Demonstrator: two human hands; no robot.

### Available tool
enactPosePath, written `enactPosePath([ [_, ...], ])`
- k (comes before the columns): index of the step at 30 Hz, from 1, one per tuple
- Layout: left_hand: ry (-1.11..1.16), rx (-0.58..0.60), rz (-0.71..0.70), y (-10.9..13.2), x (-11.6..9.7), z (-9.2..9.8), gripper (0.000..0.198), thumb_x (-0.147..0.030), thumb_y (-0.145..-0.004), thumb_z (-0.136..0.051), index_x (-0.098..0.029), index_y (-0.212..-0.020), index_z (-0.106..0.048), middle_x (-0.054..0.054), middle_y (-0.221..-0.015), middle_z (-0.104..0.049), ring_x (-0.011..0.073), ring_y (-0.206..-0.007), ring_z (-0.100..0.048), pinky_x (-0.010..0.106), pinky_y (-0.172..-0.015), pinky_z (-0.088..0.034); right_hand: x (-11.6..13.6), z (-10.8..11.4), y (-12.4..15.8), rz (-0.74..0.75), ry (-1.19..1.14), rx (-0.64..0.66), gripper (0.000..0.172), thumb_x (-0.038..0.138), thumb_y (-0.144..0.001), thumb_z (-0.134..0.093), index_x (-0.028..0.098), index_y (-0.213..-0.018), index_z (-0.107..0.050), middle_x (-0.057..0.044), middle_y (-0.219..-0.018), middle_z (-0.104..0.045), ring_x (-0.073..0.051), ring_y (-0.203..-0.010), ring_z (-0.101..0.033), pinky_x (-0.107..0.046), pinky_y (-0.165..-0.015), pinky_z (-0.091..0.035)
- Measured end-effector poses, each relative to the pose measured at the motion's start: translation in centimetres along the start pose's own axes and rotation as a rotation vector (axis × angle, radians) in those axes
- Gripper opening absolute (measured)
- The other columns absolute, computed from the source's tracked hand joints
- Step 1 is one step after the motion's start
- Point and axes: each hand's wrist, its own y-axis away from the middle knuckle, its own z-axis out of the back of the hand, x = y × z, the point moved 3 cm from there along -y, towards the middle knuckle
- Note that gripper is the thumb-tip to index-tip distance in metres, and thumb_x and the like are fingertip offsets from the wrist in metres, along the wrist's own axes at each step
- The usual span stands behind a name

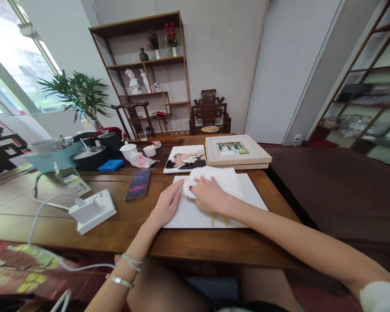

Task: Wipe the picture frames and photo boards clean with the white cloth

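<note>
A white board (195, 216) lies flat near the front edge of the wooden table. Across its upper part is a bunched white cloth (229, 180). My right hand (209, 195) presses on the cloth's left part, its fingers curled into the fabric. My left hand (169, 203) rests on the board's left edge, fingers stretched out together, its fingertips beside the cloth. Two yellowish strips (212, 220) show on the board below my right wrist. Behind the board are a photo print (186, 158) and a pale framed picture (237, 149) on top of another frame.
On the left of the table (133, 236) are a white power strip (97, 212) with cables, an opened small box (73, 181), a phone (138, 184), a blue box (111, 165), a white teapot (128, 149) and a dark pan (89, 157). A brown surface (338, 190) lies right.
</note>
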Motion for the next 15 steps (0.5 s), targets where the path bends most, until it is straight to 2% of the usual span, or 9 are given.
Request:
enactPosePath([
  [3,0.06,-0.049,0.051,0.1,0.0,0.4,0.044,-0.033,-0.09,-0.031,-0.015,-0.125,-0.048,0.009,-0.129,-0.052,0.0208,-0.119,-0.048,0.036,-0.103,-0.034,1.7,-0.1,-0.2,0.046,0.005,-0.01,0.032,0.014,-0.077,-0.045,0.013,-0.105,-0.06,-0.019,-0.117,-0.054,-0.037,-0.111,-0.043,-0.058,-0.086,-0.034],
  [8,0.124,-0.127,0.109,0.1,0.2,0.7,0.047,-0.038,-0.09,-0.03,-0.011,-0.122,-0.051,0.01,-0.13,-0.052,0.0198,-0.122,-0.045,0.033,-0.105,-0.031,4.3,0.5,3.0,0.479,-0.026,-0.085,0.027,0.015,-0.078,-0.047,0.013,-0.1,-0.062,-0.018,-0.126,-0.048,-0.035,-0.119,-0.037,-0.054,-0.094,-0.029],
  [10,0.1,-0.111,0.112,0.1,0.1,0.6,0.048,-0.04,-0.09,-0.03,-0.01,-0.121,-0.052,0.01,-0.128,-0.053,0.0201,-0.121,-0.046,0.032,-0.105,-0.032,3.9,0.9,4.4,0.594,-0.059,-0.099,0.025,0.014,-0.077,-0.047,0.014,-0.096,-0.063,-0.014,-0.126,-0.05,-0.032,-0.12,-0.037,-0.049,-0.095,-0.03],
  [12,0.073,-0.061,0.13,0.1,0.1,0.3,0.049,-0.041,-0.091,-0.027,-0.01,-0.118,-0.055,0.01,-0.125,-0.056,0.0207,-0.118,-0.049,0.033,-0.103,-0.035,3.0,1.5,5.5,0.641,-0.095,-0.075,0.023,0.013,-0.075,-0.048,0.014,-0.092,-0.064,-0.013,-0.124,-0.052,-0.029,-0.12,-0.038,-0.044,-0.096,-0.031],
  [15,0.032,0.015,0.119,0.1,0.2,-0.2,0.05,-0.039,-0.092,-0.024,-0.012,-0.111,-0.06,0.009,-0.123,-0.058,0.0208,-0.117,-0.051,0.034,-0.103,-0.036,1.0,2.2,6.4,0.567,-0.121,0.003,0.021,0.013,-0.073,-0.049,0.014,-0.087,-0.064,-0.013,-0.113,-0.059,-0.027,-0.112,-0.047,-0.039,-0.092,-0.035],
])
